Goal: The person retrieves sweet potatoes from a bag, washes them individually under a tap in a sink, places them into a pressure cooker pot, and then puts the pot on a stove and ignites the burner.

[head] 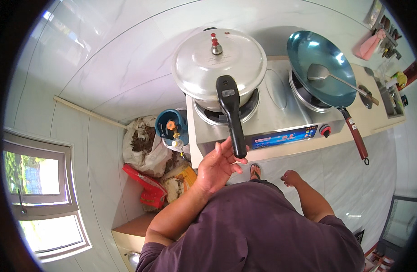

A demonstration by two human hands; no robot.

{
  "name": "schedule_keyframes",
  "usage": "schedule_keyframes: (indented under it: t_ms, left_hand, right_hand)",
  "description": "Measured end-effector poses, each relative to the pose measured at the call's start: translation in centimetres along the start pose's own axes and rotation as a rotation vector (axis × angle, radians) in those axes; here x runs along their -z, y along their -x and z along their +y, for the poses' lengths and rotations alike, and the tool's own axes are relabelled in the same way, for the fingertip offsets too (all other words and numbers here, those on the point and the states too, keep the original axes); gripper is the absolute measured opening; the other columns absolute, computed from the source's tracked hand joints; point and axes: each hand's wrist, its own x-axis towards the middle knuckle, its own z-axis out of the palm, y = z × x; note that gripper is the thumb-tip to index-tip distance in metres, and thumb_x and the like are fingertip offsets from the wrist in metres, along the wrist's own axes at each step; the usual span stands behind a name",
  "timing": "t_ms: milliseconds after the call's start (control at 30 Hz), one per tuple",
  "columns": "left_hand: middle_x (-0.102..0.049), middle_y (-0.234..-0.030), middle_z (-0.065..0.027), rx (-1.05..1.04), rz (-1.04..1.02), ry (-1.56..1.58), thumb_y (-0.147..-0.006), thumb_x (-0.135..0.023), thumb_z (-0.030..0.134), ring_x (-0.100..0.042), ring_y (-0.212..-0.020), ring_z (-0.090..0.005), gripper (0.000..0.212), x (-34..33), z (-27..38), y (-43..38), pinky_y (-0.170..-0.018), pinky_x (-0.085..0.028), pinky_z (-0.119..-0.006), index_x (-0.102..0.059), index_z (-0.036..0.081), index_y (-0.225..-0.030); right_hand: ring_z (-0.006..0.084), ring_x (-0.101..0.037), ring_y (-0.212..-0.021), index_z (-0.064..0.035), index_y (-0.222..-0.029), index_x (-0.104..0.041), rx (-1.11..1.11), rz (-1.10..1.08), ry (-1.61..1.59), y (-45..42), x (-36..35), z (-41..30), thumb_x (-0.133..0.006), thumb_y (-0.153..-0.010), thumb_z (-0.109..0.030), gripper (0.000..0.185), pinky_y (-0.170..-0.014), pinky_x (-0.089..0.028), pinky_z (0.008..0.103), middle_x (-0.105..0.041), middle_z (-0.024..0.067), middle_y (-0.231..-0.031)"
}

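Observation:
My left hand reaches to the stove front, palm up, its fingers spread around and partly behind the long black handle of a pressure cooker. The handle hides what the fingertips touch. The silver pressure cooker sits on the left burner, lid on, with a red-tipped valve on top. My right hand hangs low at my side, fingers curled, with nothing seen in it. On the right burner a dark blue wok stands tilted, a metal spatula lying inside it.
The steel gas stove has a red and black knob at right. The wok's wooden handle juts past the counter's front edge. Left of the counter are a blue gas cylinder, a white sack and a red bag.

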Motion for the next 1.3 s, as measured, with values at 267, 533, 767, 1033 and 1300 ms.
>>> schedule_keyframes:
  t_ms: [267,533,767,1033,1300]
  left_hand:
    - [-0.061,-0.108,-0.0117,-0.001,0.009,-0.056,-0.102,-0.038,0.061,-0.062,-0.091,-0.0214,0.067,-3.6,0.8,-1.7,-0.077,-0.05,-0.032,-0.045,0.008,-0.142]
    - [-0.05,-0.07,-0.0022,-0.073,0.336,-0.22,-0.098,-0.049,0.062,-0.046,-0.052,-0.0149,0.058,-6.5,1.1,-3.8,-0.05,-0.035,-0.028,-0.053,0.009,-0.121]
    - [-0.047,-0.064,-0.0011,-0.11,0.343,-0.212,-0.098,-0.062,0.048,-0.038,-0.045,-0.012,0.042,-6.3,1.6,-3.2,-0.043,-0.028,-0.026,-0.059,0.008,-0.112]
    - [-0.047,-0.065,-0.0013,-0.107,0.251,-0.16,-0.101,-0.055,0.047,-0.035,-0.043,-0.0114,0.041,-5.6,1.8,-2.4,-0.045,-0.028,-0.025,-0.058,0.009,-0.116]
    - [-0.061,-0.091,-0.0112,-0.07,0.226,-0.197,-0.101,-0.045,0.058,-0.059,-0.06,-0.0194,0.061,-5.3,2.4,-1.5,-0.051,-0.046,-0.027,-0.045,0.008,-0.137]
  right_hand:
    - [0.0189,-0.069,-0.055,0.0006,-0.078,-0.067,0.108,-0.018,0.037,-0.6,0.3,-0.9,-0.064,-0.084,-0.024,0.025,-0.054,-0.055,0.0321,-0.069,0.0101,-0.066]
    - [0.0191,-0.068,-0.055,0.0007,-0.081,-0.067,0.094,0.012,-0.059,-1.2,-0.8,0.5,-0.065,-0.085,-0.025,0.026,-0.054,-0.056,0.0337,-0.07,0.0103,-0.068]
    - [0.0193,-0.068,-0.054,-0.0006,-0.076,-0.068,0.124,-0.029,0.182,0.5,-1.6,1.9,-0.063,-0.085,-0.028,0.029,-0.053,-0.055,0.034,-0.068,0.0105,-0.065]
    - [0.0202,-0.069,-0.055,-0.0006,-0.07,-0.068,-0.088,-0.049,-0.023,0.4,-0.9,2.5,-0.062,-0.086,-0.027,0.031,-0.051,-0.055,0.0356,-0.069,0.0113,-0.064]
    - [0.0269,-0.069,-0.073,-0.0113,-0.079,-0.07,-0.068,0.033,-0.123,-1.8,0.4,0.8,-0.069,-0.074,-0.025,0.015,-0.067,-0.055,0.0442,-0.068,0.0073,-0.069]
